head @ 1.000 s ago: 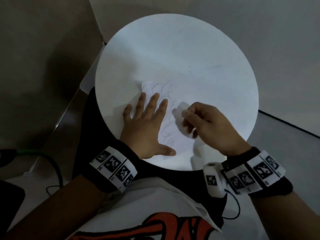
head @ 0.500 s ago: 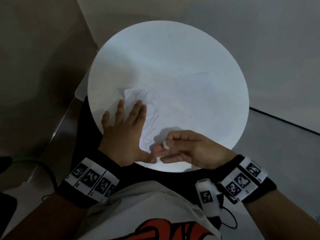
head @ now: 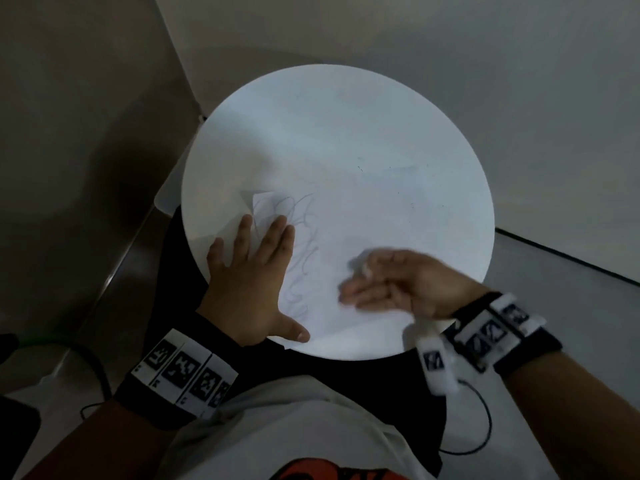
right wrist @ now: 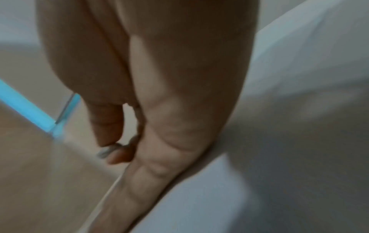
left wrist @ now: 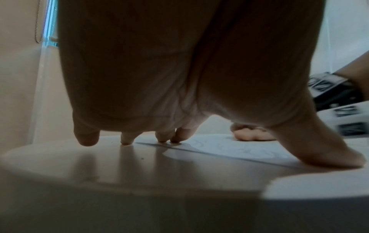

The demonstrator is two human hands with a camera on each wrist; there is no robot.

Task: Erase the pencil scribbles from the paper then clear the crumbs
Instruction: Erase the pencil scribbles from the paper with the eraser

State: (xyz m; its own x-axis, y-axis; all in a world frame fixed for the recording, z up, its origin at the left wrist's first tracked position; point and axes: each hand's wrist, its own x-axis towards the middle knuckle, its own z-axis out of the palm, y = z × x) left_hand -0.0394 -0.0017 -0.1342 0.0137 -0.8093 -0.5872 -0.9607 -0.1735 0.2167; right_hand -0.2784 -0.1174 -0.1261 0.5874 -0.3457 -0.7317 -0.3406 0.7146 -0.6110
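Left hand [head: 252, 289]: flat, palm down, fingers straight and spread, thumb splayed toward the near table edge; the wrist view [left wrist: 179, 71] shows the fingertips [left wrist: 163, 138] and thumb pressing the sheet and table surface. Right hand [head: 394, 285]: motion-blurred, lower fingers extended and lying along the paper with the little-finger side down, thumb and forefinger pinching a small white eraser [head: 364, 269]; the right wrist view [right wrist: 159, 110] shows that small pale piece [right wrist: 105, 151] caught between thumb tip and fingertip, though blur hides its shape. White sheet of paper [head: 346, 237]: lies flat on the near half of the table, its left edge under the left hand's fingers, one far-left corner [head: 258, 199] lifted or folded; its outline is faint against the tabletop. Grey pencil scribbles [head: 301, 237]: loose looping lines running from the far left corner down toward the thumb, just beside the left hand and between the two hands; also seen from the left wrist [left wrist: 239, 149]. Round white table [head: 346, 116]: a few tiny dark specks [head: 360, 168] scattered on its far half, too small to identify. Wristbands with black-and-white square markers, one on each forearm [head: 183, 375] [head: 491, 334]. Thin black cable [head: 481, 427]: loops from the right wristband across the person's lap.
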